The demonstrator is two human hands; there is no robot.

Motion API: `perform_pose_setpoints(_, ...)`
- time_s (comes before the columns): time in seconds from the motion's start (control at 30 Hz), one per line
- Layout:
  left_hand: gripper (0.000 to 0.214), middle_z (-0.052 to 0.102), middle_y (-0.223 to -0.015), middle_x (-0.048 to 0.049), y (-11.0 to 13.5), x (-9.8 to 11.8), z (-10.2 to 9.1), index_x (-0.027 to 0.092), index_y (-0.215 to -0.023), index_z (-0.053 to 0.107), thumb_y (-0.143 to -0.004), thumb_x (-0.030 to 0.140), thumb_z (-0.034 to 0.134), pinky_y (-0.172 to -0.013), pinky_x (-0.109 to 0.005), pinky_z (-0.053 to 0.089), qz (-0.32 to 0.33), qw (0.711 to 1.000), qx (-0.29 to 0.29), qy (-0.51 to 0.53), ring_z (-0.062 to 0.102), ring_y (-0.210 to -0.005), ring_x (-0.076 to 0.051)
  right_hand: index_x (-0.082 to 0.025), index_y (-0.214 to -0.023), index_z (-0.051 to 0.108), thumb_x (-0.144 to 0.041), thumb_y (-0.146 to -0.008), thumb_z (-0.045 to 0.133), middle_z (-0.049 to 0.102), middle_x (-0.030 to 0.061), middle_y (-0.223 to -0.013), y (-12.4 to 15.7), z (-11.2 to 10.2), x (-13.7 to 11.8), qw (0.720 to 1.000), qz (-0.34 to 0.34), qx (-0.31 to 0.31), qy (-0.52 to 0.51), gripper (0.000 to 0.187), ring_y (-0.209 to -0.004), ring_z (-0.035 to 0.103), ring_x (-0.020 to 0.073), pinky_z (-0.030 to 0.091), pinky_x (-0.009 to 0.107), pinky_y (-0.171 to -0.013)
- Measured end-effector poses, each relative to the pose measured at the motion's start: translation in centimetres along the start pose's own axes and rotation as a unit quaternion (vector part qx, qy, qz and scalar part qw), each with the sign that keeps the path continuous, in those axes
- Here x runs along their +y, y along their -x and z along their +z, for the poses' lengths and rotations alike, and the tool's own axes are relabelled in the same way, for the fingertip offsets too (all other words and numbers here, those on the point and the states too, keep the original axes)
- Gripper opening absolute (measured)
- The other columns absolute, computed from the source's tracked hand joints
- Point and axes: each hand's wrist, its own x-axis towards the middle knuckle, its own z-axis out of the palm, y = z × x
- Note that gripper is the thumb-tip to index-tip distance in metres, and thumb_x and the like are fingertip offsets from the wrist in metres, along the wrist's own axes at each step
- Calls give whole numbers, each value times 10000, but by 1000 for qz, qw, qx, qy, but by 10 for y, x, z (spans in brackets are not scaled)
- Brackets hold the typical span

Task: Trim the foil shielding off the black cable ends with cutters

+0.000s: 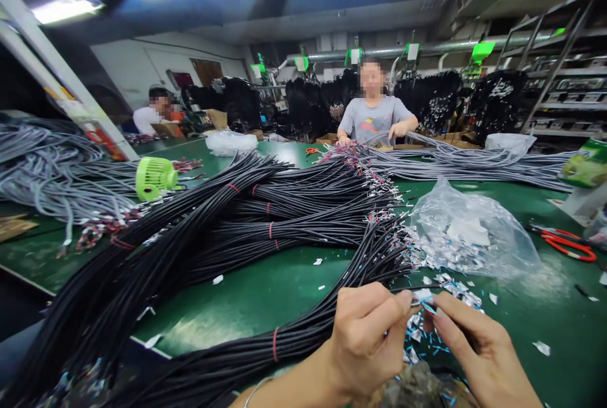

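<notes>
Near the table's front edge, my left hand (365,332) is closed in a pinch on the end of a black cable (423,287). Thin wires, one of them blue (429,308), stick out of that end beside a bit of silvery foil (422,295). From the other side, the thumb and forefinger of my right hand (478,345) are pinched on these wire tips. Just behind my hands lie the stripped ends of a large cable bundle (322,307), tied with a red band (275,343). Blue scraps and foil bits (417,332) are scattered below my fingers.
More black cable bundles (222,224) spread over the green table (265,291). To the right are a clear plastic bag (474,224) of foil scraps and red-handled pliers (569,245). A green fan (155,178) stands left. Across the table a co-worker (374,114) handles grey cables (465,164).
</notes>
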Motion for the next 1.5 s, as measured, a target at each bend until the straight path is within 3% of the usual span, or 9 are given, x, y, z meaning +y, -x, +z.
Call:
perform_pose_setpoints(0.4, 131, 577, -493, 10, 0, 1, 2, 131, -779, 648, -796, 41, 555, -427, -210, 374, 23, 999, 21, -27, 511, -406, -82, -195, -1096, 697, -401, -871, 546, 683, 99, -1099, -2, 1, -8, 999, 16, -4, -37, 340, -981, 647, 267, 553, 334, -814)
perform_pose_setpoints(0.6, 127, 582, -508, 11, 1, 3, 2, 140, -772, 644, -791, 41, 566, -468, -212, 424, 21, 998, 33, -43, 548, -436, -91, -196, -942, 756, -411, -814, 593, 733, 95, -938, -6, 2, -21, 997, -25, 72, -34, 298, -730, 707, 222, 593, 264, -634)
perform_pose_setpoints(0.73, 141, 588, -531, 7, 0, 6, 2, 144, -758, 630, -780, 20, 568, -477, -213, 420, 4, 999, 19, -30, 541, -457, -93, -197, -953, 751, -379, -812, 602, 731, 89, -953, -5, 2, -20, 996, -34, 79, -25, 274, -789, 709, 221, 581, 270, -712)
perform_pose_setpoints(0.8, 133, 604, -582, -7, -1, 8, 1, 142, -780, 625, -771, 17, 580, -477, -207, 420, -28, 1000, 1, -4, 547, -500, -100, -206, -914, 759, -382, -808, 606, 737, 75, -931, -4, 2, -18, 994, -42, 105, -2, 256, -813, 708, 223, 567, 273, -752)
perform_pose_setpoints(0.97, 88, 601, -633, -19, -7, 10, 0, 131, -702, 616, -719, 91, 692, -488, -200, 425, -191, 978, -29, 76, 540, -551, -109, -199, -902, 756, -357, -819, 605, 740, 70, -913, -4, 1, -14, 983, -74, 155, 62, 234, -808, 712, 220, 575, 234, -721)
perform_pose_setpoints(1.23, 180, 553, -534, -6, -14, 7, -4, 131, -634, 677, -793, 151, 594, -429, -189, 338, -292, 931, -132, 173, 477, -474, -90, -201, -904, 745, -321, -834, 596, 737, 64, -916, -5, -4, -18, 977, -114, 154, 94, 204, -802, 708, 218, 587, 229, -703)
perform_pose_setpoints(1.37, 359, 414, -431, 33, -18, 8, -5, 124, -540, 597, -864, 235, 489, -387, -187, 267, -375, 861, -206, 275, 347, -390, -60, -207, -887, 743, -330, -840, 587, 735, 69, -923, -5, -7, -12, 980, -115, 130, 92, 204, -810, 703, 221, 582, 225, -684)
perform_pose_setpoints(1.43, 376, 390, -416, 40, -19, 8, -5, 126, -529, 574, -866, 266, 484, -383, -187, 263, -403, 836, -212, 306, 329, -384, -59, -203, -897, 735, -346, -839, 587, 732, 72, -926, -5, -9, -10, 983, -89, 137, 86, 213, -822, 696, 222, 575, 226, -684)
perform_pose_setpoints(1.5, 307, 457, -454, 21, -19, 9, -5, 118, -550, 603, -822, 254, 559, -399, -189, 277, -388, 860, -188, 273, 370, -415, -67, -209, -886, 716, -382, -814, 613, 729, 53, -855, -5, -12, -12, 985, -51, 154, 55, 214, -748, 690, 205, 567, 212, -627)
